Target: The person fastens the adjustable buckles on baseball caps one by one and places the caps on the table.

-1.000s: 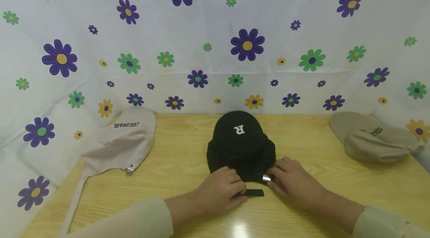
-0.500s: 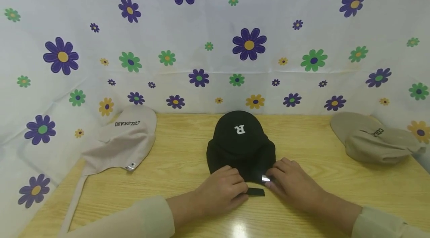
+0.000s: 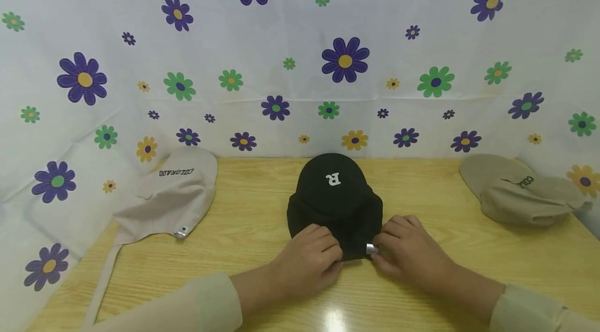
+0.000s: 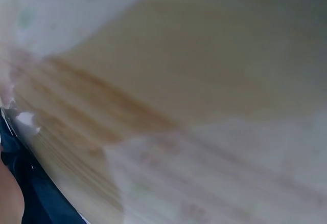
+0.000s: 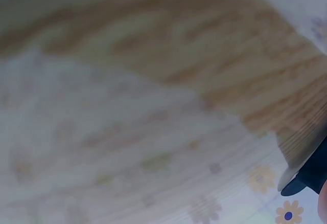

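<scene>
A black baseball cap (image 3: 332,191) with a white "R" lies on the table in the head view, brim away from me. At its near left edge my left hand (image 3: 307,256) pinches the cap's black strap (image 3: 352,262), of which only a thin end shows. My right hand (image 3: 412,248) grips the cap's near right corner, by the silver buckle (image 3: 372,249). The strap's end lies just short of the buckle, apart from it. Both wrist views are blurred; a dark piece, seemingly cap fabric, shows at the lower left in the left one (image 4: 36,183) and lower right in the other.
A pale pink cap (image 3: 173,201) with its strap (image 3: 103,285) hanging towards me lies on the left of the wooden table (image 3: 253,201). On the right is a khaki cap (image 3: 529,196). Behind them hangs a white flowered cloth (image 3: 300,24).
My left hand has moved slightly up towards the cap, bringing the strap against the cap's near edge, where less of it shows. The right hand has stayed nearly in place at the buckle.
</scene>
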Demonstrator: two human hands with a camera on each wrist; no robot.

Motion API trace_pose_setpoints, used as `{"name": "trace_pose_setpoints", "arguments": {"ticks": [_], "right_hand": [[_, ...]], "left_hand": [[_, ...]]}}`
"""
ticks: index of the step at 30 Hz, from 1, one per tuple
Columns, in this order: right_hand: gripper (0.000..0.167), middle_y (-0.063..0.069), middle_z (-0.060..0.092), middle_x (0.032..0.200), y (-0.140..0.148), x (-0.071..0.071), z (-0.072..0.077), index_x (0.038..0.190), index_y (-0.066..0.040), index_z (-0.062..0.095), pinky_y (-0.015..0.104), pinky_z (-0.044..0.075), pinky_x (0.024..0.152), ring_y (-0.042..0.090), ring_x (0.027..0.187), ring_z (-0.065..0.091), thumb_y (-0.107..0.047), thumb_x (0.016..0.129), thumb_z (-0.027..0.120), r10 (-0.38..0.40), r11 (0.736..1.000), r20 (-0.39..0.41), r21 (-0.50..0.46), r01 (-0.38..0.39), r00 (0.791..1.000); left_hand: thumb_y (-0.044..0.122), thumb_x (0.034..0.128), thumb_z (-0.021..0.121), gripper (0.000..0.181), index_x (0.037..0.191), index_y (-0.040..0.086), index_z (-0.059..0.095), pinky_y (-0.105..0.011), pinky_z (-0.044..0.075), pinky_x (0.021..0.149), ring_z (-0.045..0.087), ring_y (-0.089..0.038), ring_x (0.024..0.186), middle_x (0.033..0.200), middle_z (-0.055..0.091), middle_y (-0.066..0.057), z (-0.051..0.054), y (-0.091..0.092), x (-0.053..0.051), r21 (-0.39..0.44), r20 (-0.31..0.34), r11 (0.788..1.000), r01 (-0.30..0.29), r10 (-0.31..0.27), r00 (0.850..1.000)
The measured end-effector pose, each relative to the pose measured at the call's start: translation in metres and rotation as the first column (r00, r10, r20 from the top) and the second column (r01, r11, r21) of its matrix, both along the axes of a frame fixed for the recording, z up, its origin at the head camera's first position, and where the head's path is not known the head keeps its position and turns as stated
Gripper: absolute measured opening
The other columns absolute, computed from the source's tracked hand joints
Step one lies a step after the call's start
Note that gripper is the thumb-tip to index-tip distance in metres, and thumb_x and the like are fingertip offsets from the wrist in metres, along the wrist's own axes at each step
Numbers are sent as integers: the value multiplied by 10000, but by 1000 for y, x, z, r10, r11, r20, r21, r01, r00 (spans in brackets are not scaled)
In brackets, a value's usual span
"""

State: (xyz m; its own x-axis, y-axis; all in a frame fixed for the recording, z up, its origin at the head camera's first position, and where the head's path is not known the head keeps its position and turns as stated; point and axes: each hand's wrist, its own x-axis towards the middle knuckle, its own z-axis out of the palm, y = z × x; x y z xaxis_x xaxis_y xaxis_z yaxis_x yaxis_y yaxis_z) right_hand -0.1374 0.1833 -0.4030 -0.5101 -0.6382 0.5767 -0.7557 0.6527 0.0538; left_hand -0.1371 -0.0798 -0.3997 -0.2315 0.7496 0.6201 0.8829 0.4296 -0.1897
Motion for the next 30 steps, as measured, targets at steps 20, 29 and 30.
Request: {"name": "trace_pose_setpoints", "arguments": {"ticks": [20,29,30], "right_hand": [[121,-65,643,841,-2,-1,2,853,-152,686,329,453,815,142,850,558,-246,803,742,125,992,-57,-8,-125,991],[254,-45,654,848,-2,-1,2,854,-138,685,338,472,835,167,870,586,-329,960,556,150,988,-63,-16,-151,987],[241,-46,655,848,-2,-1,2,853,-140,685,338,473,834,167,871,588,-325,955,568,150,988,-65,-16,-151,987]], "left_hand": [[140,793,770,108,741,170,679,-250,499,803,598,-112,805,825,673,61,0,0,-1,-5,-82,1000,8,-8,997],[141,809,769,105,750,167,687,-248,502,821,610,-110,824,841,688,60,0,0,-1,-9,-83,1000,0,-1,997],[140,810,768,105,749,167,687,-248,501,821,610,-110,824,840,689,61,0,0,-1,-8,-84,1000,-1,0,996]]}}
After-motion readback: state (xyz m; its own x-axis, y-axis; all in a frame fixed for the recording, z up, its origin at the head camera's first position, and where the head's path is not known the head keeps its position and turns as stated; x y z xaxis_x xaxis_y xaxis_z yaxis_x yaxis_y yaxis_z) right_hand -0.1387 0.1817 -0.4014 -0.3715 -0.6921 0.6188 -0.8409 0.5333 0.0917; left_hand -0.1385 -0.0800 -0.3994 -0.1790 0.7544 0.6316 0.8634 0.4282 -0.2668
